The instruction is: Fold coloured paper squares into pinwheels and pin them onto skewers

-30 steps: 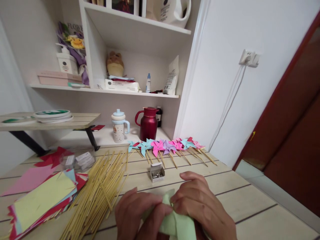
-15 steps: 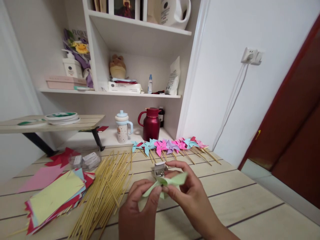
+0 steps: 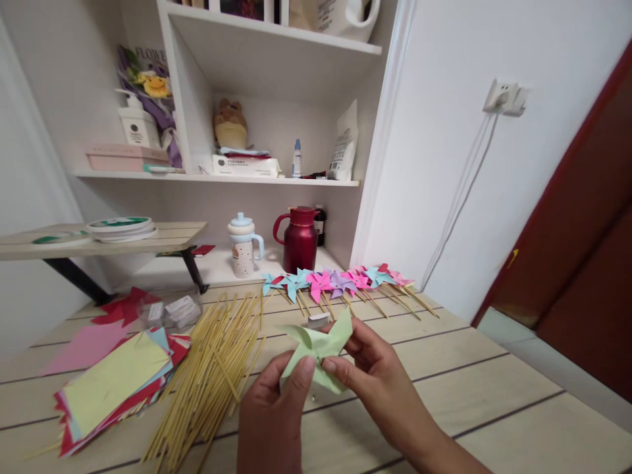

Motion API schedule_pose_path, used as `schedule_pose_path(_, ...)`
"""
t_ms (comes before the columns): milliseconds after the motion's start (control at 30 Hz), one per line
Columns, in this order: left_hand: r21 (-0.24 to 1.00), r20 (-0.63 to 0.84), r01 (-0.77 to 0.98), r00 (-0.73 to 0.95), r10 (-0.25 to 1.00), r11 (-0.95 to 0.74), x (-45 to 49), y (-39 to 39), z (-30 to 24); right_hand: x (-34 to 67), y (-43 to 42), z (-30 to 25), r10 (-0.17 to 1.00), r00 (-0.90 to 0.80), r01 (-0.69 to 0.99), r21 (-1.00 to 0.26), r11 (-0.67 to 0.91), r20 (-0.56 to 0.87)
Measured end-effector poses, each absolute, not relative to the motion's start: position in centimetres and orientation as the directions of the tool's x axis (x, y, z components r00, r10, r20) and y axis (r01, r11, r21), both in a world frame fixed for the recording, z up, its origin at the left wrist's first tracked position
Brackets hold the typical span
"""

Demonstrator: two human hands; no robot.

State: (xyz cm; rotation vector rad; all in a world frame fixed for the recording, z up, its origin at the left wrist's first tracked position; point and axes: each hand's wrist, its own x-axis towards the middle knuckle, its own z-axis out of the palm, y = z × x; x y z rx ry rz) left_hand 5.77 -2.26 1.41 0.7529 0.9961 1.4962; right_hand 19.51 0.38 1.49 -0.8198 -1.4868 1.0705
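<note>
Between my two hands is a light green paper pinwheel [image 3: 320,343], its blades folded in toward the centre and its face turned up to me. My left hand [image 3: 276,401] pinches its left side, thumb close to the middle. With thumb and fingers, my right hand [image 3: 368,368] grips the right side, the thumb tip at a small shiny pin at the centre. Just behind the pinwheel stands a small open box [image 3: 318,320], mostly covered by the paper. A tiny shiny piece [image 3: 315,397] shows just below the pinwheel.
Left of my hands lie many thin wooden sticks [image 3: 212,375] and a stack of coloured paper [image 3: 113,388]. Clear small boxes [image 3: 182,311] sit behind the stack. Several finished pinwheels [image 3: 340,283] line the table's back, before a red jug [image 3: 300,240] and a cup [image 3: 242,247].
The green pinwheel has tipped up from nearly edge-on to face me, now covering most of the small box. Both hands still hold it.
</note>
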Motion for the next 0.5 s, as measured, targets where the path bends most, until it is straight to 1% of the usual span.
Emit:
schedule_pose_path(100,0.920,-0.021,-0.390,-0.138,0.990,-0.035,5.7,-2.3,1.2,19.5,0.3,1.4,0.909,-0.176,-0.020,-0.925,0.381,0.378)
schedule_pose_path(200,0.944,0.040,-0.314,-0.210,0.977,-0.106,5.5,-2.2,0.7,19.5,0.0,1.6,0.900,-0.150,0.056,-0.905,0.421,0.409)
schedule_pose_path(267,0.961,0.128,-0.199,-0.289,0.949,-0.190,5.3,-2.1,0.4,19.6,-0.2,1.8,0.885,-0.131,0.127,-0.878,0.462,0.447)
schedule_pose_path(333,0.956,0.266,-0.021,-0.364,0.893,-0.293,5.0,-2.0,0.2,19.7,-0.3,1.9,0.854,-0.104,0.176,-0.836,0.520,0.510)
schedule_pose_path(400,0.903,0.429,0.185,-0.393,0.813,-0.387,4.6,-2.1,0.2,19.8,-0.3,2.0,0.806,-0.070,0.196,-0.784,0.589,0.588)
schedule_pose_path(500,0.730,0.673,0.439,-0.329,0.662,-0.523,4.5,-2.3,0.3,20.0,-0.3,2.1,0.744,-0.045,0.205,-0.723,0.660,0.666)
